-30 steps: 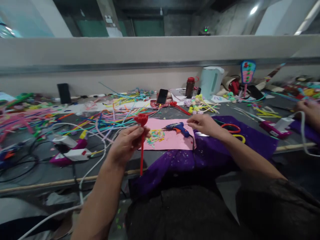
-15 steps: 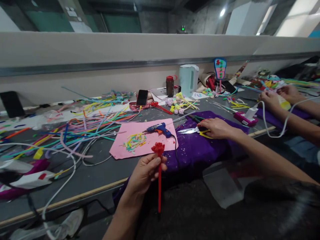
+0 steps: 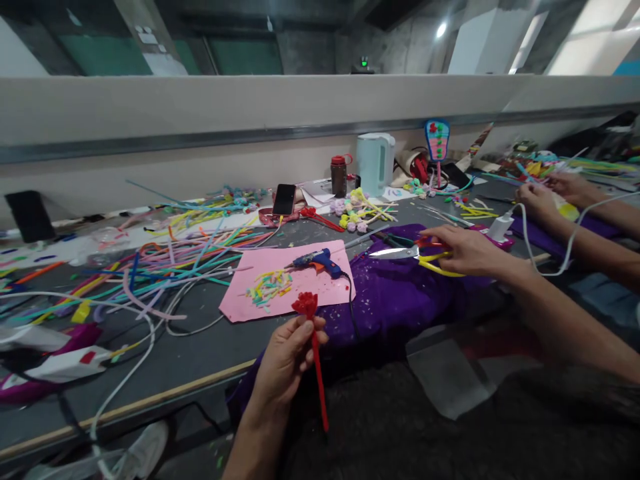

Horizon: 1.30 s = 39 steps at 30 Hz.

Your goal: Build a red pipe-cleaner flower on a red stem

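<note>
Scissors (image 3: 395,254) have slid a bit toward 3 o'clock with the right hand (image 3: 463,252), and the bottom of the red flower's stem (image 3: 319,373) now swings toward 5 o'clock. The right hand has its fingers bent around the red and yellow handles, above the purple cloth (image 3: 385,300). The tips point to 9 o'clock.

The left hand (image 3: 295,340) pinches the red flower (image 3: 305,305) just under its top, thumb and fingers closed on it. The flower is up in front, near the 6 o'clock edge of the pink sheet (image 3: 240,287).

On the sheet, a blue glue gun (image 3: 320,260) lies with its nose to 9 o'clock, next to a pile of little cut bits (image 3: 270,287). Lots of fuzzy sticks (image 3: 200,257) lie at 10 o'clock from the sheet. Another person's hands (image 3: 537,200) are far off at 2 o'clock.
</note>
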Tool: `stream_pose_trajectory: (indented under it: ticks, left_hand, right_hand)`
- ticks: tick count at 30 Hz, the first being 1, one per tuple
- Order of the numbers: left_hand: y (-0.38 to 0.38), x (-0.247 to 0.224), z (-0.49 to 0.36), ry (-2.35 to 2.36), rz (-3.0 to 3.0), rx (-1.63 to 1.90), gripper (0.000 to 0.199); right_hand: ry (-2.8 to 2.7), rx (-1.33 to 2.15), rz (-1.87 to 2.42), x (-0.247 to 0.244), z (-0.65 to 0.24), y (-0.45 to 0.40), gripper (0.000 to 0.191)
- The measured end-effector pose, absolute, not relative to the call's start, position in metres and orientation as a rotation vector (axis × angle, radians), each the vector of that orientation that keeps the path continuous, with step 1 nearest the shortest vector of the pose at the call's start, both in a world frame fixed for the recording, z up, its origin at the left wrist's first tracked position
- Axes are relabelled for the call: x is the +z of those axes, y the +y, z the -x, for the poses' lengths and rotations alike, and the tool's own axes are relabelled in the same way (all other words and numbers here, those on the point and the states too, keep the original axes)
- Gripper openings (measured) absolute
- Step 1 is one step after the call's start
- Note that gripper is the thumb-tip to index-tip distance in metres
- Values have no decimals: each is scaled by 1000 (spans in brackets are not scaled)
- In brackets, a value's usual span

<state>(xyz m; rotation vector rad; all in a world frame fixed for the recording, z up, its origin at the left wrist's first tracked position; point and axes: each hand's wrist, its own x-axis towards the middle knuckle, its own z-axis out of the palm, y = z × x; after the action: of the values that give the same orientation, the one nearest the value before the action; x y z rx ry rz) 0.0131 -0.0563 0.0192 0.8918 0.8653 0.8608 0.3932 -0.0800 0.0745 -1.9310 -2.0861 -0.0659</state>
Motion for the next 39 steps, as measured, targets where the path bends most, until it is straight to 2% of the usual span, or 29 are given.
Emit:
stream_pose_trajectory:
  ticks: [6, 11, 15, 21, 32, 39]
  left_hand:
    - [-63, 25, -10, 864, -875, 999, 26]
    - [-67, 29, 1, 816, -844, 1065, 25]
    - [-71, 31, 6, 770, -803, 1096, 24]
    - [-77, 32, 6, 704, -785, 1072, 21]
    - [-81, 21, -4, 686, -821, 1052, 20]
    - [-83, 18, -4, 756, -875, 1044, 26]
  right_hand:
    - [-1264, 722, 1273, 32, -348, -120, 73]
    - [-1117, 1003, 1026, 4, -265, -129, 75]
    - [-1284, 1022, 1033, 7, -214, -129, 80]
    - [-1510, 933, 1199, 17, -177, -132, 67]
    - [-1711, 570, 1317, 12, -154, -126, 67]
    - [-1734, 487, 1301, 4, -154, -123, 62]
